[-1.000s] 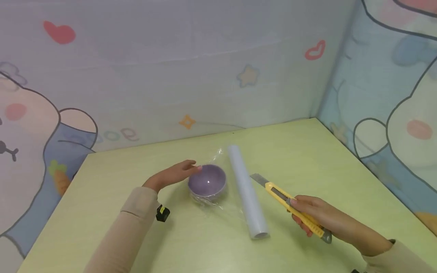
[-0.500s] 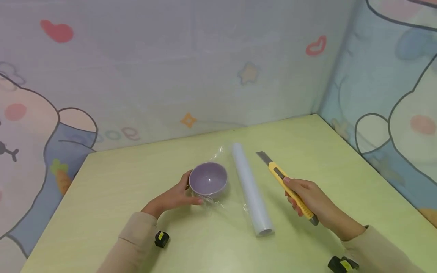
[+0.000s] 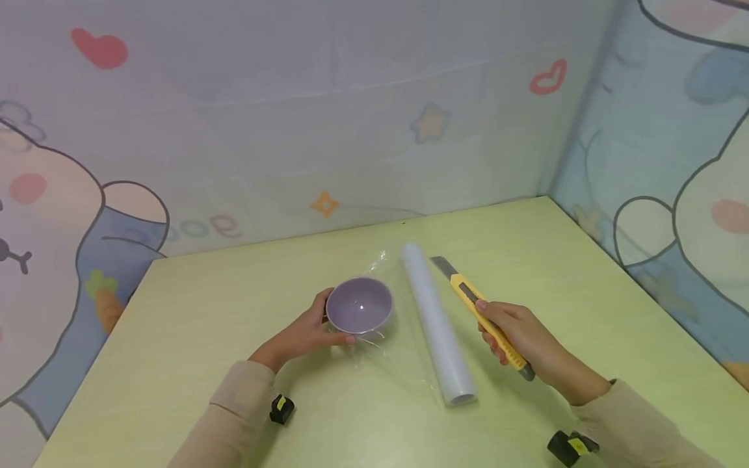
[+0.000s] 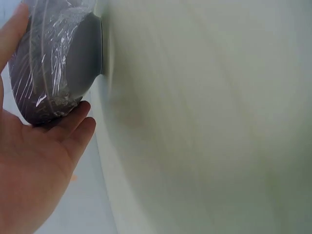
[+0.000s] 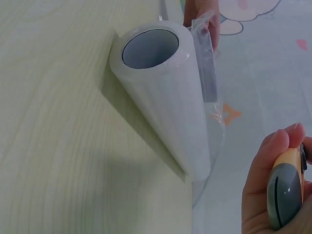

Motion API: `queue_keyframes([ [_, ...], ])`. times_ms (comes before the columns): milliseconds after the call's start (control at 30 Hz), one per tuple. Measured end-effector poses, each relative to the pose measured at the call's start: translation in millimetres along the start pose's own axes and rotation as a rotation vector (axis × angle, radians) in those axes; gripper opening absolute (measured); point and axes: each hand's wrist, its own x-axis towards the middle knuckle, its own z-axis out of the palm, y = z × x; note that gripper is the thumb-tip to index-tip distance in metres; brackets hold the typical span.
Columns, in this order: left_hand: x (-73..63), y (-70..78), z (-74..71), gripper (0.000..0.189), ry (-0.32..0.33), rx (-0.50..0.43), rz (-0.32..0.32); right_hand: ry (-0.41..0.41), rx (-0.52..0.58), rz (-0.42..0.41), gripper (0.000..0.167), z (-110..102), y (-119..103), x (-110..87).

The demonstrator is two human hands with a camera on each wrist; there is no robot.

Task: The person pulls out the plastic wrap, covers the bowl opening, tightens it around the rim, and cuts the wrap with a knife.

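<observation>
A purple bowl (image 3: 359,305) stands on the table left of the roll, with clear cling film (image 3: 374,348) wrinkled against its side, as the left wrist view shows on the bowl (image 4: 53,63). My left hand (image 3: 298,338) grips the bowl from the left, thumb along the near side and fingers behind it. A white roll of cling film (image 3: 439,325) lies lengthwise just right of the bowl, its hollow core facing me. Right of that roll, my right hand (image 3: 523,338) holds a yellow utility knife (image 3: 491,322) above the table, its blade extended and pointing away to the upper left.
The pale yellow-green table (image 3: 193,325) meets a cartoon-printed cloth backdrop (image 3: 263,130) along its far edge. A second printed panel (image 3: 643,227) runs along the right side. Small black wrist devices (image 3: 283,409) hang at both sleeves.
My left hand has come down from over the bowl's rim to grip its left side. The right hand with the utility knife has moved up and left, bringing the blade close to the roll's far end.
</observation>
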Motion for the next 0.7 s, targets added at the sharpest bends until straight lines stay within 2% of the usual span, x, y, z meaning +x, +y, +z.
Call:
queue_keyframes([
  [267,3.0,-2.2,0.6,0.097,0.034,0.036,0.044,0.019,0.0,0.005,0.058,1.6,0.9,3.7],
  [433,2.4,-1.7,0.6,0.097,0.06,0.069,0.042,0.032,0.001,0.003,0.058,1.4,0.7,5.0],
  [700,1.4,2.8,1.8,0.099,0.061,0.09,0.05,0.002,0.003,-0.082,0.046,-1.4,4.5,6.1],
])
